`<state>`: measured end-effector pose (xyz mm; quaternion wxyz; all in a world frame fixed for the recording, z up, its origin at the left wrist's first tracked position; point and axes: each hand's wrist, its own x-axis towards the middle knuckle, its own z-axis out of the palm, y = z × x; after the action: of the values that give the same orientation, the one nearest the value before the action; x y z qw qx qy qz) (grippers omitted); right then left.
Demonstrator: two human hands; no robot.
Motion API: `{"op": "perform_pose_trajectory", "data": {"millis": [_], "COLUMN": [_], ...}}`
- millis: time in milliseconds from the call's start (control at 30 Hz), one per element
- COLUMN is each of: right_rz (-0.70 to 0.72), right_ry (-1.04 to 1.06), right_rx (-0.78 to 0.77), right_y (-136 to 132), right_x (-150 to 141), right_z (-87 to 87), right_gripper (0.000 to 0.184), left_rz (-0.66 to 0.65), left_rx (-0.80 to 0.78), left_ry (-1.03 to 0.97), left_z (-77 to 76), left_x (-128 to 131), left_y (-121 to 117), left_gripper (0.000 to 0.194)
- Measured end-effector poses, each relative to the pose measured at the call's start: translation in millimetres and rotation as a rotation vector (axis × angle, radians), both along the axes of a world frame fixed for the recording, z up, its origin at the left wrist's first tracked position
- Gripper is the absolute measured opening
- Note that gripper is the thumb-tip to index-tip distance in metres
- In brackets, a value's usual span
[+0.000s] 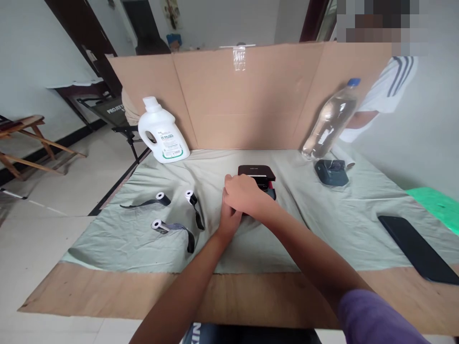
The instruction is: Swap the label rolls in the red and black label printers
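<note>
Cloth (251,248) covers most of the table (251,296), and near its middle the right hand (244,191) lies curled over the left hand (231,210), the two touching. Right grip: its fingers are bent in, but what they close on is hidden, so whether they clamp anything cannot be told. Left grip: mostly covered by the other, its fingers also hidden, so its state cannot be told either. Dark device (256,171) sits just beyond and to the right of the grip, partly behind the right hand; its lid is raised, with black and red parts showing underneath. Left of the grip, apart from it, lie three small paper rolls (163,198), each with a dark strip trailing loose over the cloth. Farther off on that side a white jug (165,134) stands before the cardboard screen (247,100). Beyond the grip to the right are a clear bottle (332,122) with a blue cap and, just in front of it, a blue-grey device (332,173). Well right of the grip lies a black phone (418,248). Behind the screen's right end shows a person's white sleeve (396,86) with dark stripes.
</note>
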<state>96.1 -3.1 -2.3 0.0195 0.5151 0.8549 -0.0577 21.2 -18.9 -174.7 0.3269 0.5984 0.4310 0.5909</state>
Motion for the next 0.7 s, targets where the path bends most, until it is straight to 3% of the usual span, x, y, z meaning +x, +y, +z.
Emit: {"op": "perform_pose_trajectory", "data": {"millis": [200, 367, 500, 600, 700], "right_rz": [0.067, 0.170, -0.010, -0.139, -0.148], "right_ry": [0.252, 0.577, 0.723, 0.654, 0.562], "right_rx": [0.069, -0.120, -0.086, -0.039, -0.145], "right_y": [-3, 23, 48, 61, 67], "right_x": [34, 70, 98, 115, 121], "right_z": [-1.2, -0.9, -4.1, -9.3, -15.5], "right_gripper": [0.028, 0.025, 0.023, 0.025, 0.025], "left_rz": [0.010, 0.033, 0.051, 0.050, 0.050], "left_rx": [-0.032, -0.039, -0.048, -0.052, -0.053], "left_ry": [-0.007, 0.061, 0.079, 0.078, 0.080], "left_z": [4.6, 5.2, 7.6, 8.6, 8.4], "left_x": [-1, -3, -3, -2, -2], "left_y": [-4, -5, -5, -5, -5], "left_gripper": [0.039, 0.038, 0.039, 0.039, 0.040]}}
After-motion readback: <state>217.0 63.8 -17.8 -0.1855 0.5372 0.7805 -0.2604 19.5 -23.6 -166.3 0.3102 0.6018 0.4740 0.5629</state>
